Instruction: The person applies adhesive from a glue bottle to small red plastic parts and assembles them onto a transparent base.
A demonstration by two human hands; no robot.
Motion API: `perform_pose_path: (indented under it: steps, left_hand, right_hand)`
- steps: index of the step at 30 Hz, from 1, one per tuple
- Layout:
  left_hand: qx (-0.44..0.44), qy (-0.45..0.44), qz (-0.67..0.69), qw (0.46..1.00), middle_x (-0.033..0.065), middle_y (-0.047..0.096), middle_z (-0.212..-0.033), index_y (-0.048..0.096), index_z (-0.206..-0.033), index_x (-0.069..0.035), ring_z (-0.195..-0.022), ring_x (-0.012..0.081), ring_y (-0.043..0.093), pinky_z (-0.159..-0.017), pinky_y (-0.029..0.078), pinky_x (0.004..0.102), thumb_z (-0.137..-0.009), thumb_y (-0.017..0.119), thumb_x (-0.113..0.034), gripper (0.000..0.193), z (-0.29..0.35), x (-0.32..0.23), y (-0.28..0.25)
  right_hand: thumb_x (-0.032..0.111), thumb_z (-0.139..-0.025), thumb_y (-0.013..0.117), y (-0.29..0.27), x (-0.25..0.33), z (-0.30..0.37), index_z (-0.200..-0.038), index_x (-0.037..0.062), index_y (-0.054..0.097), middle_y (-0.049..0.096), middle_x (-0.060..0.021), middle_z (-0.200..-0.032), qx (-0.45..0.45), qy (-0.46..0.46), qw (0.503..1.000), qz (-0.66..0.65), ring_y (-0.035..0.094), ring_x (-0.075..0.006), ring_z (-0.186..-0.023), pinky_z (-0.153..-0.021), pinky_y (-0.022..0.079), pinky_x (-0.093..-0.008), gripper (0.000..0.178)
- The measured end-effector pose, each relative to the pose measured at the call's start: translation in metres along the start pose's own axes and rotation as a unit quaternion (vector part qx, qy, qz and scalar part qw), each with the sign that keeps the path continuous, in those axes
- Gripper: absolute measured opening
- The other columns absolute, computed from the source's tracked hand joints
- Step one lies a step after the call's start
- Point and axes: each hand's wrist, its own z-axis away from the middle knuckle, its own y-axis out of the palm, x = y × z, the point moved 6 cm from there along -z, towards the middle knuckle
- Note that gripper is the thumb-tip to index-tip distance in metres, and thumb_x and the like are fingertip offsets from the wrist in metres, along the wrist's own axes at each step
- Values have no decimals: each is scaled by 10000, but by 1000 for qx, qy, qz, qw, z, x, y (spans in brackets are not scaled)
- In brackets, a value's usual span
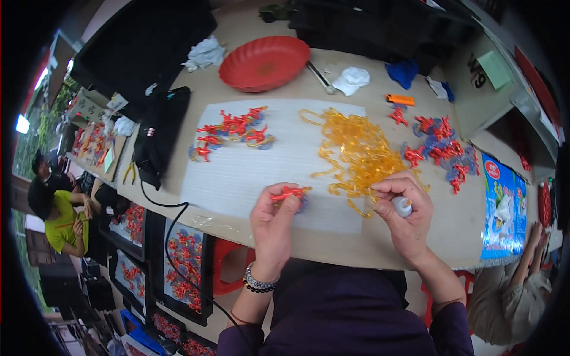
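Note:
My left hand is closed round a small red figurine with a bluish translucent part and a yellow tip, held above the white foam sheet. My right hand has a small white squeeze bottle tucked in its fingers. Thumb and forefinger of that hand pinch together at the near right side of a heap of yellow translucent plastic pieces; whether they hold a piece too I cannot make out. Several similar red figurines lie at the sheet's far left, and others sit right of the heap.
Beyond the sheet stand a red scalloped dish, a white cloth and an orange lighter. A blue packet lies at the right edge. Trays of figurines are at lower left; a person in yellow sits beyond them.

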Motion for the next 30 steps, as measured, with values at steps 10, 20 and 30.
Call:
perform_pose_path:
  steps: [10,20,30]
  left_hand:
    - [-179,171,-290,925,14,644,-888,625,-1030,22,-750,62,553,-701,462,207,-896,633,-40,147,-64,-59,-123]
    - [-140,187,-414,880,76,664,-864,650,-1003,9,-766,132,613,-710,489,252,-836,626,35,171,-104,-71,-137]
    - [-131,207,-471,847,110,594,-928,664,-1032,-24,-805,198,558,-748,457,304,-800,609,86,263,-109,-83,-128]
  right_hand:
    - [107,-785,724,148,-2,-128,-944,26,711,665,-113,-933,199,-97,967,126,645,-250,-864,-771,504,-344,179]
    - [82,-721,727,263,-31,-159,-941,51,725,628,-120,-926,304,-264,851,338,638,-315,-897,-738,502,-434,222]
    - [87,-717,753,256,-26,-170,-896,17,711,657,-136,-923,291,-221,855,367,644,-324,-889,-741,506,-426,197]
